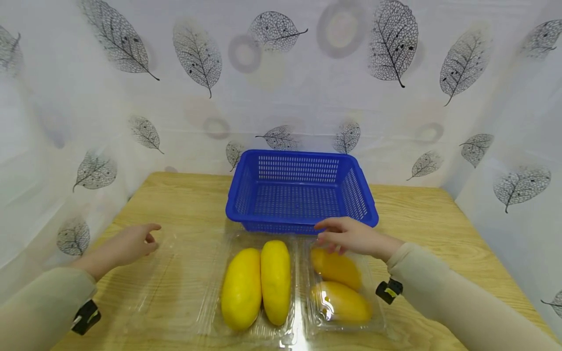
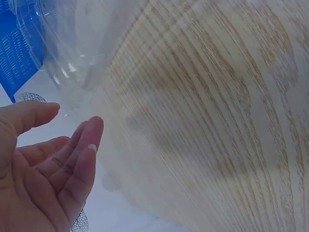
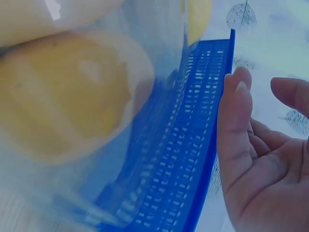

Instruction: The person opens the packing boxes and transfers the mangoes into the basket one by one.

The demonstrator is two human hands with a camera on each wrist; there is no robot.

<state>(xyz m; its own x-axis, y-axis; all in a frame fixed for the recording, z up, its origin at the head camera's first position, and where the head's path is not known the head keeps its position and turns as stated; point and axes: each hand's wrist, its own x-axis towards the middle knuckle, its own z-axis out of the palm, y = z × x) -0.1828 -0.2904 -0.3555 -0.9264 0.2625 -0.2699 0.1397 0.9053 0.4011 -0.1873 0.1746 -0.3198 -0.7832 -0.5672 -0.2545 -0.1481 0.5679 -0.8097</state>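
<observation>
Two yellow oblong fruits, like mangoes (image 1: 241, 289), lie side by side in a clear plastic box (image 1: 256, 333), whose see-through lid (image 1: 175, 287) is spread to the left on the table. Beside it, a second clear box (image 1: 340, 327) has two more mangoes (image 1: 342, 302) under its plastic. My left hand (image 1: 131, 243) hovers by the lid's far left corner, fingers loosely bent and nothing in them. Over the far end of the second box is my right hand (image 1: 351, 237), near the basket's front rim. In the right wrist view its fingers (image 3: 235, 113) hold nothing.
A blue slotted plastic basket (image 1: 298, 198) stands at the back of the wooden table (image 1: 421, 234), behind the boxes. A white curtain with leaf prints (image 1: 290, 97) hangs at the back and on both sides.
</observation>
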